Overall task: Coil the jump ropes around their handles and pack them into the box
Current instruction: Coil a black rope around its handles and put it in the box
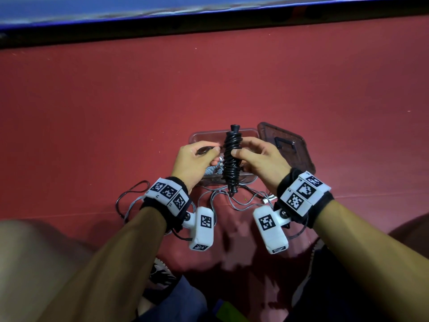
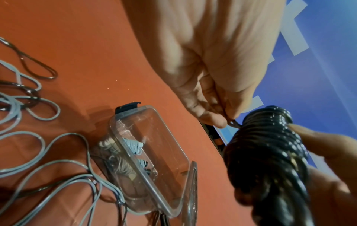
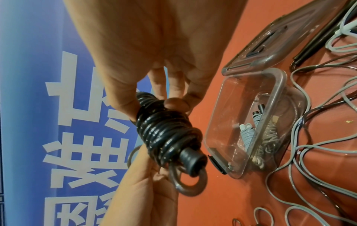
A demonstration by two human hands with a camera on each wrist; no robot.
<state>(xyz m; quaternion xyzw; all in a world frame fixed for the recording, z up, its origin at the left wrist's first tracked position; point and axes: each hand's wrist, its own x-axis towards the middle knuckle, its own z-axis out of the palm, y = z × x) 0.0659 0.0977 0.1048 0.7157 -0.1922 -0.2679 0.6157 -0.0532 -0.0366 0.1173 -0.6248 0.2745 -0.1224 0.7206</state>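
While the glossy black jump rope bundle (image 1: 232,159), cord wound tightly round its handles, is held upright in the air just above the clear rectangular plastic box (image 1: 202,138), it looks light but springy. The smooth plastic cord likely wants to uncoil, so the sensible place to hold is mid-bundle, across the turns, pinning them down.

The right hand (image 1: 260,159) does just that: thumb pressed on the front of the coils, fingers curled behind, visible in the right wrist view on the bundle (image 3: 166,130). The left hand (image 1: 197,159) is curled, thumb and forefinger pinching the last loose loop of black cord (image 2: 234,123) just beside the bundle's top end; judging by that, the tail is being tucked or finished. Both wrists are raised, palms facing each other, hands close together over the box.

The box sits open on the red floor (image 1: 116,101), with grey-white coiled ropes (image 2: 125,165) already inside at one end. Its clear brownish lid with a black handle (image 1: 287,145) lies just beside it on the right. Loose grey and dark cords (image 1: 234,201) sprawl on the floor near the box, still uncoiled. Slip risk: the shiny cord may slide off the handle end if the thumb lifts.
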